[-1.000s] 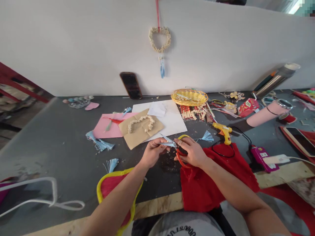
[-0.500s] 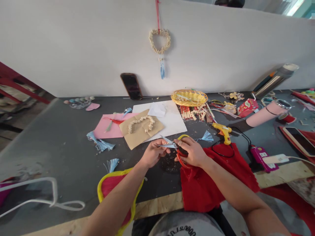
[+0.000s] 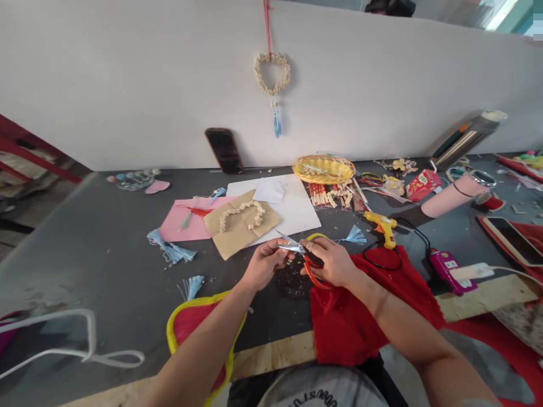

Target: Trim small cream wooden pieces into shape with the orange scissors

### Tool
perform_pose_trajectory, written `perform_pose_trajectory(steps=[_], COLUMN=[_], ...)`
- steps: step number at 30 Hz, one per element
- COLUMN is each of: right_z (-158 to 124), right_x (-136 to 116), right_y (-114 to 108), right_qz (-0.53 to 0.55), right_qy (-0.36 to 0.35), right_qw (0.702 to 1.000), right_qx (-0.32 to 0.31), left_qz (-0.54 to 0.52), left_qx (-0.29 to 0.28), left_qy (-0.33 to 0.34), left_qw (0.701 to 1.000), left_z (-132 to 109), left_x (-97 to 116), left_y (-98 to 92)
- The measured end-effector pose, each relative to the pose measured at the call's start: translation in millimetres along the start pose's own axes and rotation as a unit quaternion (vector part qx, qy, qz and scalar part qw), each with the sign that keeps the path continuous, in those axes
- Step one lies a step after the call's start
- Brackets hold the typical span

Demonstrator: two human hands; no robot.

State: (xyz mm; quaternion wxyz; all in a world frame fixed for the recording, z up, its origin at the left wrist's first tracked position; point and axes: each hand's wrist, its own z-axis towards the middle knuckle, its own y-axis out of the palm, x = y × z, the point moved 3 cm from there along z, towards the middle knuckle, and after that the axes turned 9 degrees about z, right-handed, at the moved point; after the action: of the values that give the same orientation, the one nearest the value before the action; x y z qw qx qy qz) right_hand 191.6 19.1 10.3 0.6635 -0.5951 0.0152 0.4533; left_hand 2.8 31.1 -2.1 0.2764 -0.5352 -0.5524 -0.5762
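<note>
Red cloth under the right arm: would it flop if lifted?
The red cloth would probably flop, since it lies in soft wrinkles. It may slip off easily, as its near end hangs past the table's wooden edge. Lifting it could also drag the black cord looped across its far part.

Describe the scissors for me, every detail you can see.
The scissors have slim, silvery blades that look like metal, and a handle coloured red-orange with yellow at the far side, probably plastic. They are open, the blade tips spread and pointing left, in the air over the dark tabletop. The right hand grips the handle, hiding part of it. The fingers of the left hand are right by the nearer blade; whether they touch it is unclear.
</note>
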Motion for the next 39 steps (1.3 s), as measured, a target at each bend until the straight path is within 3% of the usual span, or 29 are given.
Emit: perform_pose_trajectory(steps=[6,13,27,34,39], right_z=[1.7,1.0,-2.0,-0.7,-0.8], right_x=[-0.2,1.6,3.9,3.8,5.0], right_y=[-0.9,0.4,1.9,0.8,-0.5], right_qz=[0.009,0.022,-0.009,-0.021,-0.011], right_qy=[-0.013,-0.053,-0.008,-0.035,-0.065], right_qw=[1.000,0.998,1.000,0.999,0.997], right_qx=[0.018,0.014,-0.007,0.021,0.030], left_qz=[0.016,0.027,0.030,0.053,0.066], left_qx=[0.019,0.004,0.018,0.027,0.011], left_qy=[0.034,-0.013,-0.014,0.017,-0.025], left_qw=[0.999,1.000,0.999,0.998,0.997], left_z=[1.8,-1.7,-1.1,-1.3,-0.7], left_x=[-0.8,0.4,-3.4,-0.7,-2.1], left_y=[-1.9,-1.0,-0.8,0.8,0.3])
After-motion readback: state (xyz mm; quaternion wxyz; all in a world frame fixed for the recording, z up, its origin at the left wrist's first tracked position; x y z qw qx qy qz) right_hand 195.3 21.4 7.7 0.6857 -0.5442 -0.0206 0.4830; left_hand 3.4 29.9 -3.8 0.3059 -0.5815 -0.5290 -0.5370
